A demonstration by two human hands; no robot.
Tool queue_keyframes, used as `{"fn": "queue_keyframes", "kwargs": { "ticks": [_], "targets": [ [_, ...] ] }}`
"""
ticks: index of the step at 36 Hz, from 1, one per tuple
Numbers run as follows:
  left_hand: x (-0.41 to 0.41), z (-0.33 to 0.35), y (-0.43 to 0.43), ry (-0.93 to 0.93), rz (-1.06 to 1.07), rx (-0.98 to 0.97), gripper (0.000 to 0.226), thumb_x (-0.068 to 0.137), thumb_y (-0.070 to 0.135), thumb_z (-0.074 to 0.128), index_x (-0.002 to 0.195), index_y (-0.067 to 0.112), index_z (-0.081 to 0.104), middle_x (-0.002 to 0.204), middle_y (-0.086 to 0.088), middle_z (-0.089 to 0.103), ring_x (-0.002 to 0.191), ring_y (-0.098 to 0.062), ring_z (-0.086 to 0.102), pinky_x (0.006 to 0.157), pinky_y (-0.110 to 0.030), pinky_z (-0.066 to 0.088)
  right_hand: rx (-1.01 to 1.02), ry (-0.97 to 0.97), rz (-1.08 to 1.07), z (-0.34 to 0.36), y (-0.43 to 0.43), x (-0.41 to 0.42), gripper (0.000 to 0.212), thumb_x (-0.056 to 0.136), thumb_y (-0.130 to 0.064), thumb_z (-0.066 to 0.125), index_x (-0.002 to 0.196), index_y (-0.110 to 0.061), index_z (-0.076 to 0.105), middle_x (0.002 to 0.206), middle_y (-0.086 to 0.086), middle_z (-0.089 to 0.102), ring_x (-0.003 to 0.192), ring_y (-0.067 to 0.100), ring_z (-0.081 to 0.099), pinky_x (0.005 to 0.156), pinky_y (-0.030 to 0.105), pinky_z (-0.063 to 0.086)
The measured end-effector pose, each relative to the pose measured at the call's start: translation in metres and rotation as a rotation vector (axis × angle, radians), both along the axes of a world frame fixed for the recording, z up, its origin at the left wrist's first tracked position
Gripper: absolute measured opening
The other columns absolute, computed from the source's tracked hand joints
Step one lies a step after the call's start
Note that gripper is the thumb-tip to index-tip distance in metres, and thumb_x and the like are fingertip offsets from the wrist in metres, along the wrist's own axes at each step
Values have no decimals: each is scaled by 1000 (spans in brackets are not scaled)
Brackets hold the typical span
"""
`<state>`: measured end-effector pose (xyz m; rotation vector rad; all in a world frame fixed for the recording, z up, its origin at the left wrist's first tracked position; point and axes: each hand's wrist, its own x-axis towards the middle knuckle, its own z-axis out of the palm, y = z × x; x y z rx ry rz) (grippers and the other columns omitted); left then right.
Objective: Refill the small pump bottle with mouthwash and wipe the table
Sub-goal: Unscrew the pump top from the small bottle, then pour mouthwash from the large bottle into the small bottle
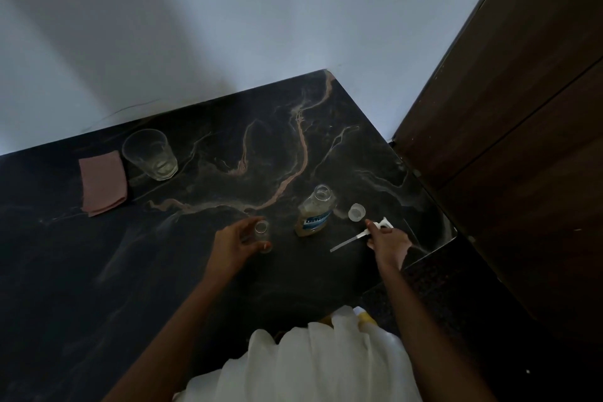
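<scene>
My left hand point(232, 242) is wrapped around the small clear pump bottle point(262, 235), which stands upright and uncapped on the dark marble table point(163, 271). To its right stands the mouthwash bottle point(315, 212), open, with yellowish liquid and a blue label. Its clear cap point(356, 213) sits on the table just right of it. My right hand point(388, 240) rests on the white pump head point(375, 230), whose thin tube lies flat on the table pointing left; the fingers touch its top.
A folded pink cloth point(102, 182) lies at the far left, with an empty drinking glass point(150, 153) beside it. A white wall runs behind the table. A dark wooden door point(505, 140) stands to the right, past the table's right edge.
</scene>
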<state>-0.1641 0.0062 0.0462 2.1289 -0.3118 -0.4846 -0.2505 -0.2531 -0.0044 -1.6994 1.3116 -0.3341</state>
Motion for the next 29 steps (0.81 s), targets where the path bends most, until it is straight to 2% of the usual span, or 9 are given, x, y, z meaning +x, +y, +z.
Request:
{"fn": "queue_keyframes", "kwargs": {
  "ticks": [4,7,12,17,20,22,25,27,29],
  "targets": [
    [0,0,0,7,1,-10,53,72,4,71,122,11,53,122,-9,60,107,-8,52,92,-20,38,11,6,19,2,1,-2,31,77,-28,72,59,-4,64,59,15,66,57,25,66,74,41,56],
    [0,-1,1,11,0,-17,53,72,4,71,122,11,53,122,-9,60,107,-7,52,92,-20,38,36,11,4,3,1,-5,33,76,-30,73,62,-2,64,60,15,65,58,24,65,72,37,55],
    [0,-2,1,8,-3,-25,54,72,5,71,122,12,52,120,-8,61,102,-5,53,91,-19,40,57,6,-18,6,1,-11,33,77,-29,72,56,-6,61,60,14,64,52,18,60,66,32,52],
    [-1,-3,2,0,-11,-26,53,73,6,70,123,11,52,122,-8,60,105,-4,52,91,-19,39,61,26,-7,7,-1,-15,32,78,-28,70,65,1,65,56,10,62,52,18,60,69,37,53],
    [0,-3,1,-6,-3,-20,53,73,7,70,123,12,52,122,-8,61,105,-6,52,92,-21,39,45,25,24,10,-1,-16,35,80,-29,69,64,1,64,54,8,62,53,18,60,69,37,53],
    [0,-3,1,-7,0,-12,54,73,7,70,123,12,52,122,-8,61,104,-5,51,92,-21,39,22,-1,71,14,0,-13,34,80,-28,68,72,5,67,57,9,63,58,20,63,70,35,54],
    [0,-3,1,-11,8,-16,54,72,7,72,122,14,53,120,-7,62,102,-3,51,90,-18,39,3,-91,208,26,4,-4,22,82,-18,67,94,0,66,71,6,67,65,14,65,65,24,55],
    [0,-4,1,-10,9,-18,54,72,7,72,122,14,53,120,-7,62,102,-3,52,90,-18,39,17,-141,330,33,7,7,26,80,-11,68,103,-1,63,86,8,67,73,11,64,60,12,53],
    [0,-4,1,-8,8,-23,54,71,7,72,122,14,53,119,-6,62,102,-2,52,90,-18,39,23,-151,467,39,10,19,38,75,-6,72,110,-2,60,92,6,64,80,9,61,62,5,48]
  ]
}}
